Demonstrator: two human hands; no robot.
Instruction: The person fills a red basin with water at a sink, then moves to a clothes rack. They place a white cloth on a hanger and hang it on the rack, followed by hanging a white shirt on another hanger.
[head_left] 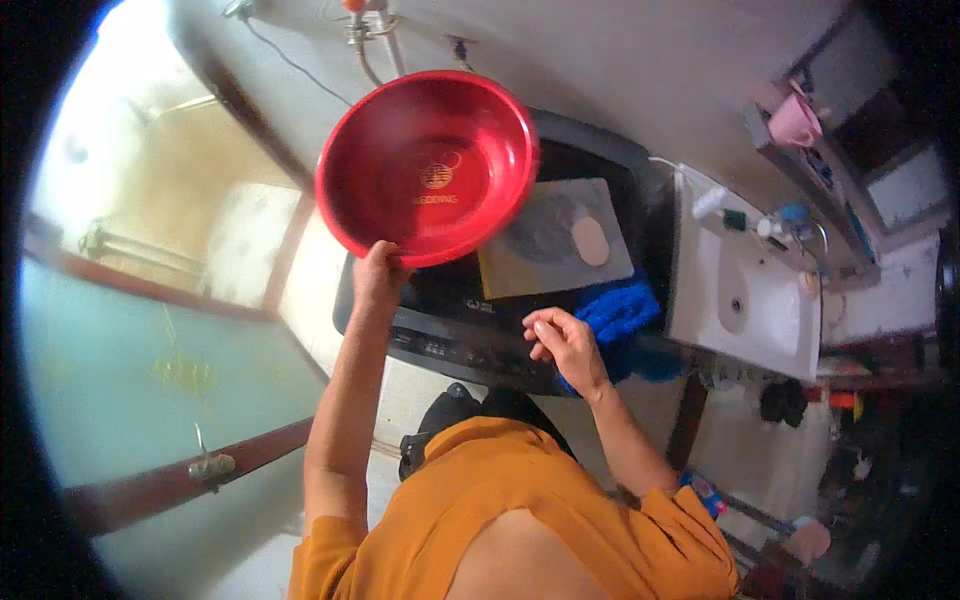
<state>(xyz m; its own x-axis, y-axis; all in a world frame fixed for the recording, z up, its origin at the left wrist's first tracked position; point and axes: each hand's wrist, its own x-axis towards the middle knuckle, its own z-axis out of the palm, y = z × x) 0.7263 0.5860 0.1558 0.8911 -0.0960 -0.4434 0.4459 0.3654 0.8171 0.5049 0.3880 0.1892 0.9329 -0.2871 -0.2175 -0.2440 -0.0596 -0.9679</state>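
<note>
A round red basin (pixel 380 160) with gold print inside is held up at its near rim by my left hand (pixel 380 275), fingers closed on the edge. It hangs over the left part of a black washing machine (pixel 440 345). On the machine's top lies a grey flat board (pixel 520 275), with a pale pinkish oval piece (pixel 590 241) on it. My right hand (pixel 565 345) hovers above the machine's front edge, its fingers curled loosely and apart from the basin. Beside that hand is a bright blue cloth (pixel 620 308). Nothing shows in the right hand's grip.
To the right stands a white washbasin (pixel 765 345) with a faucet (pixel 820 235) and small items along its back. A pink cup (pixel 795 122) sits on a shelf above. Pipes and a valve (pixel 370 30) are on the wall behind. A pale blue door (pixel 160 360) is at left.
</note>
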